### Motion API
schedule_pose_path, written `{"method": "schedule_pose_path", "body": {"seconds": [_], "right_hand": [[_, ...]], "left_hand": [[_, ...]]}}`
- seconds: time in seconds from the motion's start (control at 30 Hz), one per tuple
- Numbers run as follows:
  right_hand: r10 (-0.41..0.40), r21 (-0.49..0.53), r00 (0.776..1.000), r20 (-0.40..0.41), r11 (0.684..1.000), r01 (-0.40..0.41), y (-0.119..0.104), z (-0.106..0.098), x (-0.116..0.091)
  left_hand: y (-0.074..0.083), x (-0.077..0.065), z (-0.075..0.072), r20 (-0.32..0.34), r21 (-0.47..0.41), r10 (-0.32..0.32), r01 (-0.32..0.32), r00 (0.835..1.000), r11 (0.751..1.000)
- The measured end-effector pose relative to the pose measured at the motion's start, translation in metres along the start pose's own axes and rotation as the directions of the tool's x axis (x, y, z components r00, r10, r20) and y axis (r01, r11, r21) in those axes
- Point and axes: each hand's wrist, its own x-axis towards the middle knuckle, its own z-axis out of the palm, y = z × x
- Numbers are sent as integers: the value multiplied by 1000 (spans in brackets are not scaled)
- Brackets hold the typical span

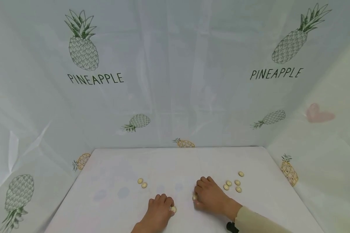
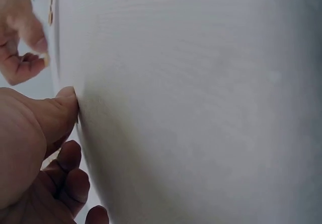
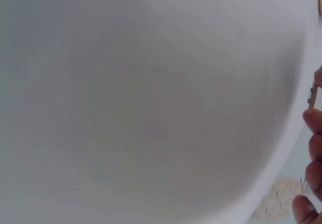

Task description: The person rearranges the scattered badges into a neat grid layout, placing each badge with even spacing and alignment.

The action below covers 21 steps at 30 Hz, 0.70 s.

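Near the front middle of the white table, my left hand [image 1: 158, 212] pinches a small round pale-yellow disc [image 1: 173, 209] between thumb and finger, low at the tabletop. To its right, my right hand [image 1: 211, 197] pinches a similar disc [image 1: 195, 197]. The right wrist view shows that disc [image 3: 313, 97] edge-on between the fingertips, with a small grey bit on one face. In the left wrist view the left thumb [image 2: 65, 100] meets the white surface, and its disc is mostly hidden. What the discs are, I cannot tell exactly.
Two matching discs [image 1: 142, 183] lie left of centre on the table [image 1: 113, 165]. Several more discs [image 1: 233, 183] are scattered beyond the right hand. White cloth [image 1: 180, 81] with pineapple prints rises behind the table and along both sides.
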Motion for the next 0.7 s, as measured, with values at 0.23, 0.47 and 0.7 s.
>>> {"method": "schedule_pose_path", "body": {"seconds": [0.23,0.47,0.7], "right_hand": [[67,-71,996,-52,995,-70,59,-2,14],[77,-77,997,-17,994,-78,86,15,37],[61,-96,997,-50,993,-66,88,33,48]], "left_hand": [[-1,2,-1,31,-39,-3,4,1000,999],[-5,1,3,23,11,10,-11,1000,1000],[-6,4,4,3,4,28,-28,1000,1000]]}}
